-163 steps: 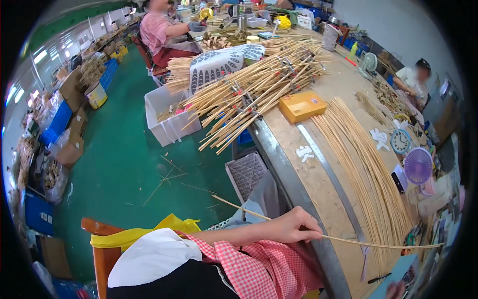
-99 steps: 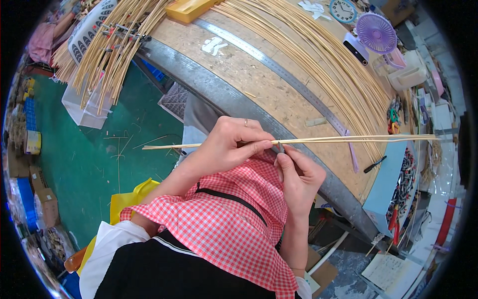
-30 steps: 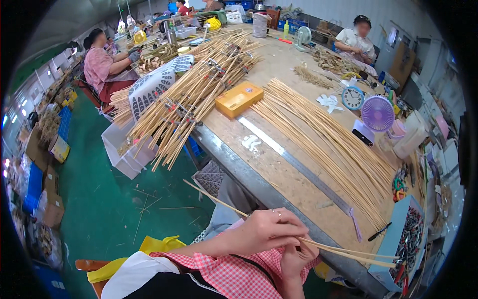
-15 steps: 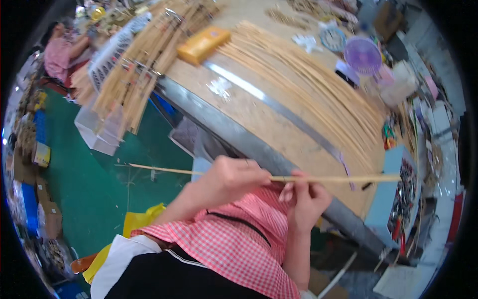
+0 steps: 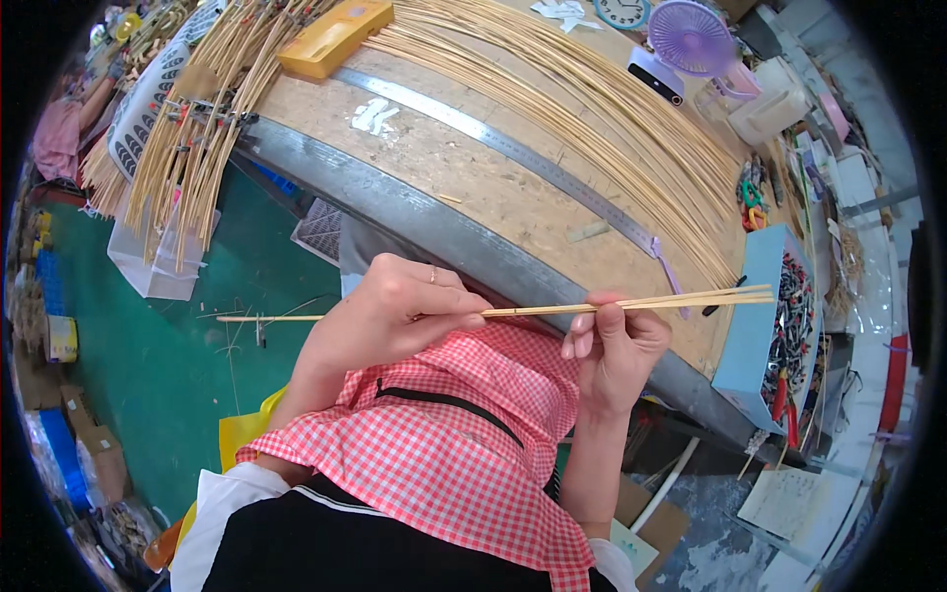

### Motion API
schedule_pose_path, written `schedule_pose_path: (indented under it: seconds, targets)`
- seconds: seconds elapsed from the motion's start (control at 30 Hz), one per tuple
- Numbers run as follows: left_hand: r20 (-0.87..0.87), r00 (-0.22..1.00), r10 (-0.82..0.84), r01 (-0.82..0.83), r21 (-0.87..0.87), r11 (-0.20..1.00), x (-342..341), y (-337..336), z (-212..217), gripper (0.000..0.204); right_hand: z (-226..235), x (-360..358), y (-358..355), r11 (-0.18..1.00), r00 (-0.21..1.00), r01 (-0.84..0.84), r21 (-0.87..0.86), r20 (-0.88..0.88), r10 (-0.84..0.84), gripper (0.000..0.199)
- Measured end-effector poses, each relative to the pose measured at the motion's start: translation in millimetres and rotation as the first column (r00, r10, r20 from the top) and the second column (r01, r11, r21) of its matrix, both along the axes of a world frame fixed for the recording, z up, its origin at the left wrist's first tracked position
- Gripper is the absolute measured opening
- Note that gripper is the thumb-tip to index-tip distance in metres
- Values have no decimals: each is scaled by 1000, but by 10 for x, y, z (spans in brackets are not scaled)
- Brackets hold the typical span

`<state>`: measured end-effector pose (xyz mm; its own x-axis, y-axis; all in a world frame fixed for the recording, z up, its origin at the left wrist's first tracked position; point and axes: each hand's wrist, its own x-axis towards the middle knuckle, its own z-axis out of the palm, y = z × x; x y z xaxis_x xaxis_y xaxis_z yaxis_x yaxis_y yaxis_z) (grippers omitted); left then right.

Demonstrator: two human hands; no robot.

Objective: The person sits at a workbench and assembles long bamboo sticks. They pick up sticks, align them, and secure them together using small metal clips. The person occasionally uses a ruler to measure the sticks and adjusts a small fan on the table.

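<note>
My left hand (image 5: pixel 395 311) and my right hand (image 5: pixel 614 343) both grip thin bamboo sticks (image 5: pixel 533 310) held level in front of my chest, just below the wooden workbench's metal edge (image 5: pixel 444 232). The sticks run from the far left over the green floor to the right past a blue bin. A ring sits on one finger of my left hand. Red-and-white checked sleeve covers (image 5: pixel 464 434) wrap my forearms.
A broad layer of bamboo sticks (image 5: pixel 582 109) lies across the bench beside a long metal ruler (image 5: pixel 513 153). A yellow box (image 5: pixel 333 37), a purple fan (image 5: pixel 691 37) and a clock (image 5: pixel 621 10) stand at the back. Bundled sticks (image 5: pixel 197 128) overhang the left end. A blue bin (image 5: pixel 760 326) holds small dark parts.
The sticks stay level in both hands while my view has dropped closer over the bench. My right hand has slid a little along the sticks.
</note>
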<state>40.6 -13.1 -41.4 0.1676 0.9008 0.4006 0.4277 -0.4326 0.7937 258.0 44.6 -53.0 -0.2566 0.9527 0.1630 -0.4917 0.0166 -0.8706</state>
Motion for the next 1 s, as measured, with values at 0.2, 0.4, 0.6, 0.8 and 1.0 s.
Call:
schedule_pose_path:
  seconds: [0.2,0.4,0.6,0.8,1.0]
  targets:
    - [138,990,9,12,-152,988,10,15,-69,12,25,62,53,998,997,-66,-1,37,66,19]
    - [146,989,2,16,-124,992,103,38,-111,10,60,74,47,999,998,-19,31,63,18,19]
    - [174,984,-25,49,-136,990,139,55,-182,10,95,72,16,995,995,52,89,86,-60,18]
    - [229,972,-48,88,-170,982,150,69,-192,9,133,65,22,983,983,181,27,16,-181,18]
    - [226,972,-59,101,-180,978,159,73,-204,8,168,121,42,992,991,115,45,59,-118,16]
